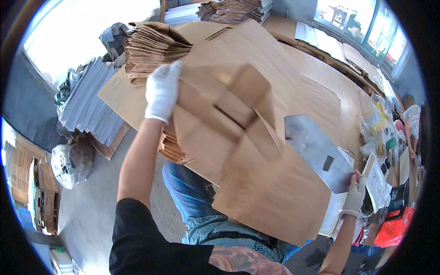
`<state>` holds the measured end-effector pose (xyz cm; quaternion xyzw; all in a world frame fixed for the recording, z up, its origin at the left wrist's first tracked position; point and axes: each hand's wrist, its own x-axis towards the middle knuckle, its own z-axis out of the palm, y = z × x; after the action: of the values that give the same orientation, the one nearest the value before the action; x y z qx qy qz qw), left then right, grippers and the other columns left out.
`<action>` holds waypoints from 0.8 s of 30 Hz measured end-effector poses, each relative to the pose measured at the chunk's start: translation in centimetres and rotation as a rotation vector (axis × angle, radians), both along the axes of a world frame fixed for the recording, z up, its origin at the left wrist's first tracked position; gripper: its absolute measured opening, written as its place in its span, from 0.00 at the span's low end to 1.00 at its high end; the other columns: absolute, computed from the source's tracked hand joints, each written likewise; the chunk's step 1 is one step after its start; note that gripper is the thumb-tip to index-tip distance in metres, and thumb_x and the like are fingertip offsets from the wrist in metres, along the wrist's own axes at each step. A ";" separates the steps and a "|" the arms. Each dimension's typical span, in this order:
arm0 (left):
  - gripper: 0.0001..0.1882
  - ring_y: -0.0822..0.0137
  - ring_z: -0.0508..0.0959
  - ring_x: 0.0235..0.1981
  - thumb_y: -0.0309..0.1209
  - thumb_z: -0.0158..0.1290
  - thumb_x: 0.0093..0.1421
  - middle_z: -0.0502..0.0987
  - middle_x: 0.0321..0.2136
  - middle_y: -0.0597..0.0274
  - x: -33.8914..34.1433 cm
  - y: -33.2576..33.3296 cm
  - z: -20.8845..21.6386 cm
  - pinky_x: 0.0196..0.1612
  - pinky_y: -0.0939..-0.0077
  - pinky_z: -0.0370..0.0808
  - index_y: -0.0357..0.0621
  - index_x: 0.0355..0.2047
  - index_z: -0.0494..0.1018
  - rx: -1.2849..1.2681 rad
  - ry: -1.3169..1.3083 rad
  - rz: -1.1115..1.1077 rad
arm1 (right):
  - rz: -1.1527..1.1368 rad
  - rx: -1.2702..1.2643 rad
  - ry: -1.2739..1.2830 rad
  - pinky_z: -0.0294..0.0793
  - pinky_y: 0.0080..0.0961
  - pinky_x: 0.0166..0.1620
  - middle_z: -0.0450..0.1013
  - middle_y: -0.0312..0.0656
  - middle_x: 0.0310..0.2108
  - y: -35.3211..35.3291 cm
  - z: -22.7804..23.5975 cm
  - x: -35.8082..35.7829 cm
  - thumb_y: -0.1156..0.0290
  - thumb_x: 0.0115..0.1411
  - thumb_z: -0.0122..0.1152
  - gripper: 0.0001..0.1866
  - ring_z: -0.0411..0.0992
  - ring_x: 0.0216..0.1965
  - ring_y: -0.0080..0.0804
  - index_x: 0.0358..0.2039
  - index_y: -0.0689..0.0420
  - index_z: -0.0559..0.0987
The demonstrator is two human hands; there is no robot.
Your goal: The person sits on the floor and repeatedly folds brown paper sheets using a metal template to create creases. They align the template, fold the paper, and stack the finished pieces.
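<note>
My left hand (163,90), in a white knitted glove, grips the left edge of a folded brown paper bag (206,123). The bag is raised over the table and slightly blurred, with open flaps and a dark slit in its middle. My right hand (354,195), gloved too, pinches the near corner of a flat grey metal plate (316,149) with angled corners and a small rectangular slot. Below both spreads a layer of flat brown paper (275,197). Beside my left hand stands a stack of folded brown bags (151,52), and more folded edges (173,147) show under the raised bag.
Bundled grey-white sheets (89,103) and a clear plastic bag (72,160) are on the left. At the right, clutter with a red bag (395,228) borders the table, and another person (411,121) is beyond. More paper stacks (231,11) line the back.
</note>
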<state>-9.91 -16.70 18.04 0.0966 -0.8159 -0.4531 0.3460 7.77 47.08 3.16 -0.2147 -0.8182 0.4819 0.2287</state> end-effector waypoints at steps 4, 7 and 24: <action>0.27 0.66 0.77 0.29 0.50 0.57 0.71 0.80 0.25 0.54 -4.6 -10.2 -3.4 0.41 0.64 0.75 0.32 0.36 0.83 0.034 -0.160 0.098 | 0.084 0.272 -0.124 0.77 0.27 0.56 0.76 0.44 0.57 -3.1 0.8 2.6 0.76 0.73 0.61 0.24 0.75 0.53 0.30 0.69 0.59 0.74; 0.31 0.44 0.82 0.36 0.53 0.55 0.69 0.85 0.34 0.39 -4.9 -15.3 -8.9 0.46 0.54 0.76 0.29 0.37 0.83 -0.240 -0.269 0.197 | 0.206 0.514 -0.259 0.77 0.36 0.60 0.76 0.47 0.60 -6.0 1.6 4.9 0.76 0.65 0.68 0.31 0.76 0.57 0.43 0.68 0.58 0.74; 0.19 0.53 0.83 0.49 0.23 0.62 0.59 0.82 0.49 0.57 12.5 7.0 -6.8 0.53 0.61 0.80 0.45 0.52 0.81 -0.894 -0.056 -1.027 | 1.020 0.906 -0.647 0.78 0.40 0.54 0.81 0.36 0.45 -9.2 8.2 12.2 0.58 0.42 0.83 0.23 0.78 0.51 0.41 0.39 0.49 0.85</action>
<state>2.59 -9.67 11.25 -0.4437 -0.8756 -0.1764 0.0725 20.01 37.86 11.38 0.1747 -0.9606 0.0575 -0.2085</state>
